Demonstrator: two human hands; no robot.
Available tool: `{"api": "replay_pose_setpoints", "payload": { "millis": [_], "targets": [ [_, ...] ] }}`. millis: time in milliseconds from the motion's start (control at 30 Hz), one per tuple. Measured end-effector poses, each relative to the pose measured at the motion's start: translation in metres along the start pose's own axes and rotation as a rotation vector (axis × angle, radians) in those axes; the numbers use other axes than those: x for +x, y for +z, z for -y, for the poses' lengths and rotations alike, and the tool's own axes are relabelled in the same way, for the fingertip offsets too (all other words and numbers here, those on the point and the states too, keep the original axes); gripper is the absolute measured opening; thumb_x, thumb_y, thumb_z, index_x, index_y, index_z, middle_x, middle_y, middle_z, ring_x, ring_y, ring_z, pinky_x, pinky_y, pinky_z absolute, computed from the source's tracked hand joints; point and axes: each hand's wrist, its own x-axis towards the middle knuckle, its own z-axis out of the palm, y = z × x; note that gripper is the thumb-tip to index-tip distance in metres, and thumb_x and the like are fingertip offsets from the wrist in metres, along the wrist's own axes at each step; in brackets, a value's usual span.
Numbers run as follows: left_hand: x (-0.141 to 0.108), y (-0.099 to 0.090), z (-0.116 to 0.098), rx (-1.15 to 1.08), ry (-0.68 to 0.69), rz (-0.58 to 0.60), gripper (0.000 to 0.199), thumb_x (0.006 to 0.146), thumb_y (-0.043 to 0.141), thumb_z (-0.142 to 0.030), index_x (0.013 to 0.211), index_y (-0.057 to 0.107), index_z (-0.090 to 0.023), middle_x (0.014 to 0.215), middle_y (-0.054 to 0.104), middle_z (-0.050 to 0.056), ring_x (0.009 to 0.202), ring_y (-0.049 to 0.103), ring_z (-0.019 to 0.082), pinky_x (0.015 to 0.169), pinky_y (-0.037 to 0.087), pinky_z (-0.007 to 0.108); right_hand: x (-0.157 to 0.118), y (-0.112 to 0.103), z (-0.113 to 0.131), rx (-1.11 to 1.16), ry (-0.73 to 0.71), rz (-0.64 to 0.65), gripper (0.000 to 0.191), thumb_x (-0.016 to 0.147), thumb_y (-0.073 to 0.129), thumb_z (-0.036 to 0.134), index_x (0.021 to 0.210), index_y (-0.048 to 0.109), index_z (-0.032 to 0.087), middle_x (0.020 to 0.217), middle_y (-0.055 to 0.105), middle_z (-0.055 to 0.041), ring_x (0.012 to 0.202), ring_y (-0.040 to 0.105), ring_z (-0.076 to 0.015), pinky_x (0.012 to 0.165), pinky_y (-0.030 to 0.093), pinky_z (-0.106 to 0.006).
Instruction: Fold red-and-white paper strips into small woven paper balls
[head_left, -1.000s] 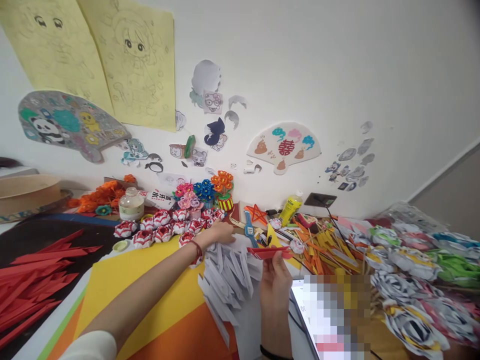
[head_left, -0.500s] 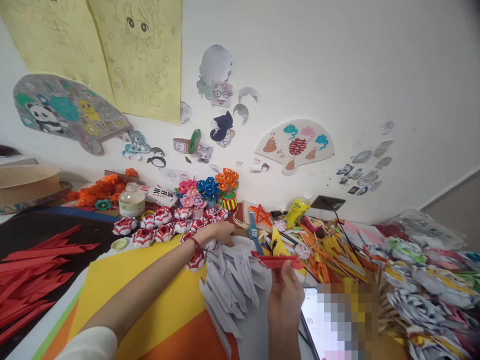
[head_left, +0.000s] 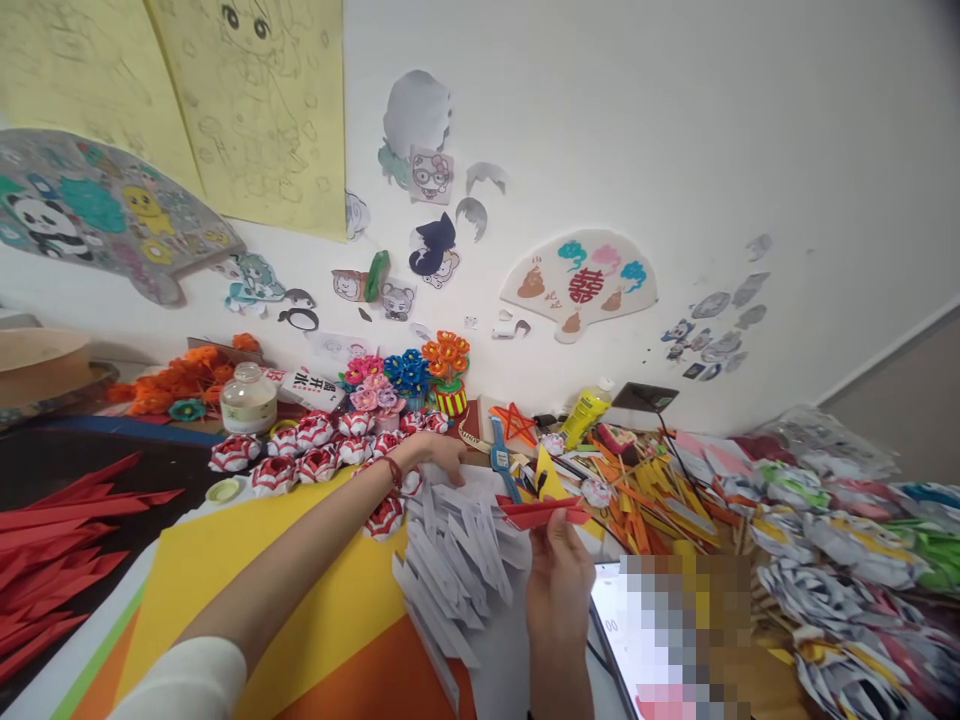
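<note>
At centre, a striped pot [head_left: 452,401] holds orange flowers [head_left: 445,354]. As before, the right hand [head_left: 559,568] pinches red folded paper [head_left: 534,514]; the left hand [head_left: 442,456] stays at white paper strips [head_left: 454,556], its grip unclear.

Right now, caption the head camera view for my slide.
Left hand at the far end of the white paper strips, right hand holding folded red paper, red-and-white paper flowers nearby.

I face a white wall [head_left: 712,120] bearing yellow drawings [head_left: 277,150], two painted fans [head_left: 585,285] and small cutouts [head_left: 431,175], softly lit; my desk [head_left: 776,690] adjoins it, and a grey surface [head_left: 926,390] borders it on my right.
</note>
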Motion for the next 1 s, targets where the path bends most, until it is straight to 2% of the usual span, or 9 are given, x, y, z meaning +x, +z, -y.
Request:
{"api": "replay_pose_setpoints", "payload": {
  "millis": [233, 433, 533, 700, 833, 1000],
  "targets": [
    [-0.004, 0.002, -0.003, -0.109, -0.016, 0.03, 0.031, 0.066, 0.066, -0.027, 0.093, 0.072, -0.014, 0.095, 0.073, 0.008, 0.077, 0.065, 0.023, 0.062, 0.048, 0.026, 0.003, -0.004, -0.004, -0.04, -0.008, 0.068, 0.037, 0.063, 0.085, 0.048, 0.078, 0.069, 0.017, 0.073, 0.067, 0.0008, 0.068, 0.062, -0.0133, 0.065, 0.054, -0.026],
    [0.004, 0.003, 0.006, -0.166, 0.03, -0.015, 0.019, 0.058, 0.074, -0.027, 0.07, 0.066, -0.014, 0.074, 0.066, 0.003, 0.07, 0.058, 0.019, 0.062, 0.044, 0.025, -0.001, 0.001, 0.002, 0.021, 0.056, 0.03, 0.037, 0.056, 0.09, 0.04, 0.076, 0.07, 0.016, 0.071, 0.067, 0.0018, 0.062, 0.06, -0.0107, 0.058, 0.051, -0.022],
    [0.007, 0.005, 0.012, -0.235, 0.077, -0.029, 0.024, 0.057, 0.076, -0.03, 0.067, 0.06, -0.015, 0.068, 0.061, -0.001, 0.065, 0.054, 0.015, 0.058, 0.04, 0.023, -0.001, 0.002, 0.003, 0.03, 0.048, 0.03, 0.036, 0.054, 0.091, 0.037, 0.076, 0.07, 0.016, 0.07, 0.066, 0.003, 0.063, 0.059, -0.0096, 0.057, 0.049, -0.02],
    [0.011, 0.008, 0.019, -0.395, 0.119, -0.028, 0.037, 0.055, 0.078, -0.036, 0.074, 0.052, -0.018, 0.071, 0.057, -0.004, 0.063, 0.053, 0.013, 0.053, 0.04, 0.021, 0.002, 0.001, -0.001, 0.024, 0.052, 0.025, 0.035, 0.057, 0.089, 0.036, 0.079, 0.071, 0.016, 0.076, 0.069, 0.0017, 0.067, 0.061, -0.0104, 0.059, 0.049, -0.02],
    [0.014, 0.011, 0.013, -0.486, 0.102, 0.022, 0.041, 0.053, 0.078, -0.038, 0.077, 0.051, -0.019, 0.075, 0.058, -0.003, 0.062, 0.055, 0.013, 0.053, 0.044, 0.022, 0.003, -0.001, -0.003, 0.022, 0.047, 0.023, 0.034, 0.058, 0.088, 0.035, 0.08, 0.072, 0.015, 0.078, 0.07, 0.0008, 0.069, 0.061, -0.0115, 0.06, 0.049, -0.021],
    [0.019, 0.014, 0.001, -0.528, 0.105, 0.015, 0.036, 0.056, 0.077, -0.034, 0.079, 0.055, -0.018, 0.078, 0.061, -0.003, 0.067, 0.058, 0.014, 0.057, 0.046, 0.023, 0.006, -0.004, -0.006, 0.008, 0.043, 0.054, 0.035, 0.061, 0.087, 0.036, 0.086, 0.072, 0.016, 0.082, 0.071, -0.0005, 0.071, 0.063, -0.0125, 0.061, 0.051, -0.022]
  ]
}}
